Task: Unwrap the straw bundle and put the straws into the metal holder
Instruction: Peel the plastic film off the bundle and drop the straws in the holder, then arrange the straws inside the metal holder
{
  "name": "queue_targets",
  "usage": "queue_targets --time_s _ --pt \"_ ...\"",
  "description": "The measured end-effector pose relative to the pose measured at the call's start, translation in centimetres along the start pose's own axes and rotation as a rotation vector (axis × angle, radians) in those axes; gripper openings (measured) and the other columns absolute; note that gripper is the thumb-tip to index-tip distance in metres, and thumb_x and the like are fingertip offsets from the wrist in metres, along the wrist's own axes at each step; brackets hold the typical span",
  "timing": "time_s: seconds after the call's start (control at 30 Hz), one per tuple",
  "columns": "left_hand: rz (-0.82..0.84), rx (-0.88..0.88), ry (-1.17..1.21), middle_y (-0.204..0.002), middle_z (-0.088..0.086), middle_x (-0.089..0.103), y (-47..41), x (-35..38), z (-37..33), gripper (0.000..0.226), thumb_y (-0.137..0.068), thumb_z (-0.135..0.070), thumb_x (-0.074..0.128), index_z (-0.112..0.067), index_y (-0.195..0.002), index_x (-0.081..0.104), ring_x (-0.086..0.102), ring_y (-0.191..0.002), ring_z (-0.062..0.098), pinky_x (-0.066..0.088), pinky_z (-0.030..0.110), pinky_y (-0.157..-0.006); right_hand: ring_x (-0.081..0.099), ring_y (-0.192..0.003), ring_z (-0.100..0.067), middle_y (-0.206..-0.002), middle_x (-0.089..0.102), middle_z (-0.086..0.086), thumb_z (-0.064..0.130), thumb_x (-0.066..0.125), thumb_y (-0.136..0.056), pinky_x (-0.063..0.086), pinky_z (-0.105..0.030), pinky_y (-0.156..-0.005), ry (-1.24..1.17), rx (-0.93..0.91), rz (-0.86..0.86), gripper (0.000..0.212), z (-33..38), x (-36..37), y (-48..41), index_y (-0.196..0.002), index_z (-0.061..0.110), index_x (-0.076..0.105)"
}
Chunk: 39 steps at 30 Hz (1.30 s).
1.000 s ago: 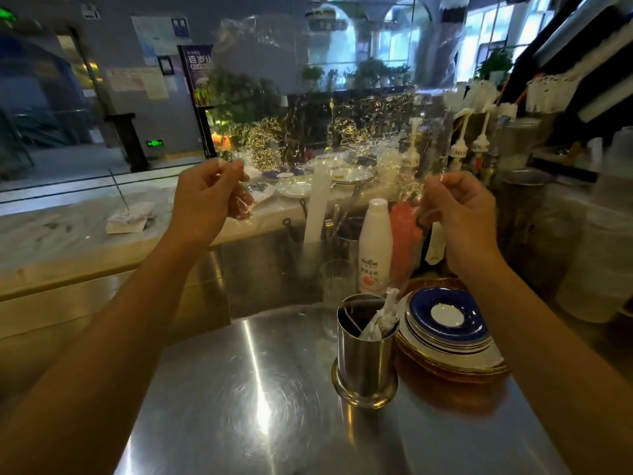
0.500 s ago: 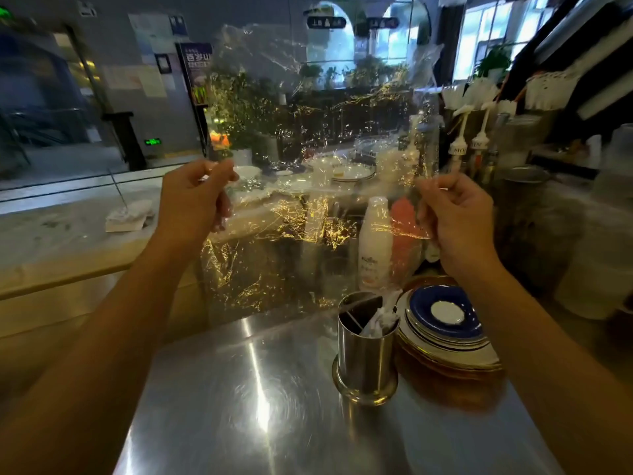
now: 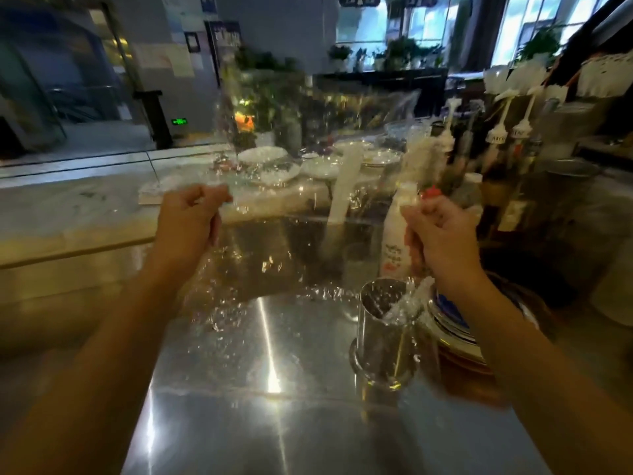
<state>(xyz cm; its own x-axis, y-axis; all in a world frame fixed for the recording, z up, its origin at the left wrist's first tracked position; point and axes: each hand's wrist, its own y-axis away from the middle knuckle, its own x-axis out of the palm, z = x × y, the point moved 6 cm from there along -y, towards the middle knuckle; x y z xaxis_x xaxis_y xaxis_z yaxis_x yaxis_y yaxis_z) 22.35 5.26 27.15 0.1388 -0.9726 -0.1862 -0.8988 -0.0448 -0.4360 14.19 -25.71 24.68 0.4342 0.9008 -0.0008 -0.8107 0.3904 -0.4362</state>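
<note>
Landmark: metal holder (image 3: 385, 341), upright on the steel counter (image 3: 274, 406). Wrapped straws (image 3: 409, 303) lean inside it, against its right rim. Left hand (image 3: 188, 228), up and left of the holder, fingers closed on one edge of the clear plastic wrap (image 3: 291, 234). Right hand (image 3: 442, 234), just above the holder, fingers closed on the opposite edge. Wrap spread between them. Stacked plates (image 3: 452, 323) just right of the holder.

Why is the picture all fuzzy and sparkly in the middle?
Head view: motion blur smears the whole frame; the clear plastic wrap stretched between the left hand and right hand glints with specks; a bright glare streak runs down the steel counter; the metal holder looks soft; edges bend from the wide lens.
</note>
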Motion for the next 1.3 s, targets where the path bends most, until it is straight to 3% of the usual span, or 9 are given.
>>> queue_targets --time_s 0.2,0.3,0.43,0.53,0.67,0.9,1.1,1.2,1.3 --pt "-0.048 -0.205 -0.125 -0.041 -0.008 0.049 5.7 -2.6 9.7 0.021 -0.091 -0.027 0.055 -0.015 -0.075 0.063 0.037 -0.03 -0.002 0.031 0.01 -0.033 0.048 -0.035 -0.003 -0.055 0.054 0.0 0.014 0.054 -0.089 0.039 -0.019 -0.035 0.204 0.184 0.2 0.019 -7.7 4.5 4.0 -0.071 0.018 0.051" --pt "-0.075 -0.322 -0.173 -0.041 -0.008 0.047 9.4 -3.6 14.4 0.021 -0.091 -0.021 0.055 -0.01 -0.074 0.061 0.036 -0.03 -0.001 0.032 0.013 -0.036 0.053 -0.051 -0.006 -0.067 0.057 -0.004 0.017 0.05 -0.091 0.042 -0.015 -0.042 0.324 0.254 0.289 0.016 -10.7 7.0 6.8 -0.075 0.02 0.051" --pt "-0.049 -0.445 -0.246 -0.05 0.003 0.05 14.1 -4.6 19.2 0.02 -0.091 -0.015 0.055 -0.006 -0.075 0.063 0.043 -0.036 0.005 0.037 0.023 -0.045 0.053 -0.066 -0.024 -0.075 0.058 -0.014 0.017 0.044 -0.092 0.048 -0.038 -0.06 0.517 0.263 0.461 0.015 -13.6 10.9 9.9 -0.079 0.012 0.051" --pt "-0.019 -0.474 -0.346 -0.057 0.011 0.058 16.5 -5.5 21.3 0.02 -0.091 -0.019 0.055 -0.006 -0.077 0.063 0.052 -0.046 0.016 0.042 0.02 -0.043 0.053 -0.067 -0.022 -0.072 0.056 -0.005 0.019 0.044 -0.092 0.042 -0.033 -0.059 0.645 0.282 0.533 0.016 -16.1 12.5 11.5 -0.077 0.016 0.048" --pt "0.016 -0.535 -0.488 -0.071 0.001 0.063 18.5 -6.3 23.4 0.017 -0.091 -0.025 0.054 -0.016 -0.079 0.061 0.059 -0.062 0.013 0.044 0.022 -0.055 0.057 -0.069 -0.024 -0.075 0.058 -0.006 0.018 0.044 -0.093 0.045 -0.033 -0.06 0.805 0.342 0.626 0.012 -19.6 12.8 13.4 -0.081 0.015 0.046" --pt "0.084 -0.68 -0.784 -0.07 0.001 0.067 20.1 -6.9 24.6 0.014 -0.088 -0.033 0.052 -0.022 -0.08 0.051 0.06 -0.062 0.017 0.044 0.029 -0.06 0.06 -0.073 -0.025 -0.083 0.064 -0.01 0.023 0.043 -0.093 0.049 -0.036 -0.064 0.912 0.4 0.668 0.01 -21.8 11.6 14.7 -0.088 0.014 0.045" --pt "0.122 -0.579 -1.036 -0.103 0.011 0.053 18.9 -5.3 22.9 0.023 -0.089 -0.02 0.048 -0.008 -0.108 0.047 0.055 -0.085 0.028 0.039 0.035 -0.066 0.06 -0.088 -0.034 -0.098 0.063 -0.017 0.021 0.038 -0.09 0.044 -0.036 -0.069 1.045 0.398 0.73 0.021 -21.6 11.6 14.6 -0.105 0.007 0.043" --pt "0.147 -0.492 -1.175 -0.118 0.016 0.051 17.9 -4.8 21.7 0.041 -0.086 -0.023 0.055 -0.007 -0.121 0.043 0.052 -0.104 0.033 0.043 0.041 -0.081 0.058 -0.088 -0.033 -0.096 0.058 -0.013 0.018 0.039 -0.088 0.041 -0.034 -0.067 1.079 0.377 0.761 0.025 -20.5 11.7 14.1 -0.11 0.007 0.042" --pt "0.162 -0.384 -1.124 -0.125 0.016 0.052 16.1 -3.3 19.7 0.042 -0.086 -0.026 0.058 -0.007 -0.122 0.049 0.052 -0.11 0.032 0.041 0.041 -0.09 0.059 -0.095 -0.03 -0.108 0.06 -0.011 0.024 0.046 -0.089 0.038 -0.029 -0.069 1.021 0.251 0.8 0.023 -18.0 12.2 13.2 -0.108 0.011 0.045"
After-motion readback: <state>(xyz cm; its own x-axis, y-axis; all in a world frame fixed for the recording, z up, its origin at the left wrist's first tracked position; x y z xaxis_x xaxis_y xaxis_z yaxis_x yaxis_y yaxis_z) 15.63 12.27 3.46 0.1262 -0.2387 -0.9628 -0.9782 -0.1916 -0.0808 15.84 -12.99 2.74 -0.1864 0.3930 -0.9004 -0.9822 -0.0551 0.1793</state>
